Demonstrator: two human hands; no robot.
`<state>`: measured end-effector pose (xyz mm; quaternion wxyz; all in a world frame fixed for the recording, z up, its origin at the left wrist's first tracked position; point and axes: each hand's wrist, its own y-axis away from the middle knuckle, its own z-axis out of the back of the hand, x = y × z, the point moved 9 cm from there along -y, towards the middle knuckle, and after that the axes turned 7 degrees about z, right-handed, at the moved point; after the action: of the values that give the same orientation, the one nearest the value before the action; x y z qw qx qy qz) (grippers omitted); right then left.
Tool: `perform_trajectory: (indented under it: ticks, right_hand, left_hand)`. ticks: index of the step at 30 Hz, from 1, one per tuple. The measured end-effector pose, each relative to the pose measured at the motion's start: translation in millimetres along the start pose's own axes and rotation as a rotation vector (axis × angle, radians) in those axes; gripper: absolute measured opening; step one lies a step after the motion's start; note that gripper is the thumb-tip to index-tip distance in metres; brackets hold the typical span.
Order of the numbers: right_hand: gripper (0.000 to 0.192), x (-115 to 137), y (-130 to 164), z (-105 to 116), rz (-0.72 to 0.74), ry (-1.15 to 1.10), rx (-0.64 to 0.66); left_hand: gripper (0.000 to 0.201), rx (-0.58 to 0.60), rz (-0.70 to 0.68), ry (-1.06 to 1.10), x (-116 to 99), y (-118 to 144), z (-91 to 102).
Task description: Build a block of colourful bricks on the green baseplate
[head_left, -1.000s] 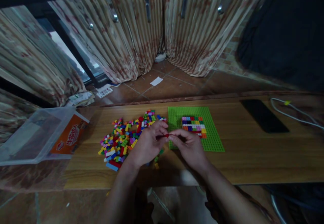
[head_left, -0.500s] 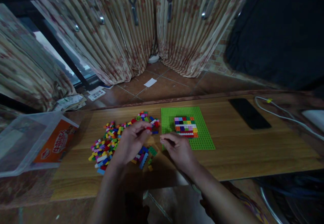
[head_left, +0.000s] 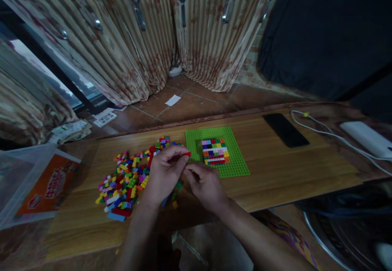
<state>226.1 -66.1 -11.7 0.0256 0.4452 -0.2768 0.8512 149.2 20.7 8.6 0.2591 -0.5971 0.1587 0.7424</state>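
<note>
My left hand pinches a small red brick between thumb and fingers, just left of the green baseplate. My right hand sits close beside it with fingers curled toward the same brick; whether it touches the brick I cannot tell. A block of joined coloured bricks stands on the baseplate. A heap of loose coloured bricks spreads over the wooden table to the left of my hands.
A clear plastic box with an orange label lies at the table's left end. A black phone, a white cable and a white device lie at the right. Curtains and a tiled floor are behind the table.
My hands came apart, the left keeping the red brick, and are now close together again. The view has shifted right, so the table's contents sit further left in frame.
</note>
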Motion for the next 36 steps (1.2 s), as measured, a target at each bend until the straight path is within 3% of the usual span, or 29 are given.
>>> perform_trajectory:
  ticks: [4, 7, 13, 18, 24, 29, 36]
  right_hand:
    - [0.015, -19, 6, 49, -0.119, -0.034, -0.230]
    - [0.019, -36, 8, 70, -0.189, -0.045, -0.264]
    - [0.020, -43, 7, 78, -0.125, -0.058, -0.067]
    - [0.018, -47, 15, 84, -0.167, -0.078, 0.017]
    - [0.018, -64, 23, 105, -0.190, -0.033, -0.002]
    - [0.020, -97, 34, 129, -0.329, -0.067, -0.165]
    - [0.027, -115, 35, 115, -0.473, -0.276, -0.228]
  left_hand:
    - [0.007, 0.017, -0.004, -0.062, 0, 1, -18.5]
    - [0.007, 0.026, 0.002, -0.094, 3, 1, -35.4]
    - [0.008, 0.062, -0.027, -0.151, 3, 4, -59.6]
    - [0.010, 0.059, -0.031, -0.156, 3, 8, -75.7]
    - [0.018, 0.049, 0.002, -0.122, 8, 18, -98.5]
    - [0.029, 0.064, 0.059, -0.122, 15, 23, -108.4]
    - [0.035, 0.103, 0.107, -0.128, 20, 24, -112.6]
